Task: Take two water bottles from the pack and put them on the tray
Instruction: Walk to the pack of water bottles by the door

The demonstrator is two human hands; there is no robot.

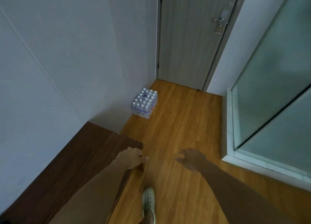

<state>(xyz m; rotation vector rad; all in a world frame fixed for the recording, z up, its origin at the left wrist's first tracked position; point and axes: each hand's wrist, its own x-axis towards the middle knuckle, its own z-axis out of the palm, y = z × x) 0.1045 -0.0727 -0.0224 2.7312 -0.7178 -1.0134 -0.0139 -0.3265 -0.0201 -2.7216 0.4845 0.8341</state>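
Head view, the only one here: the pack (pixel 144 104) of water bottles sits on the wood floor (pixel 176 131) tight against the white wall (pixel 67 63), in the corner just short of the grey door (pixel 190 38). The bottles stand upright, white caps facing up, and the pack's long side runs along the wall toward the door. There's a gap in the caps near the door end, looks like a bottle or two missing, but it's blurry. Well back from the pack, a dark wood counter (pixel 75 156) also runs along the wall. The left hand (pixel 132 158) rests on the counter's corner nearest the pack, fingers draped over the edge, holding nothing. The right hand (pixel 191 158) hangs in the air over the floor, open with fingers spread, empty. Below the hands a foot in a pale green clog (pixel 149 202) points toward the pack.
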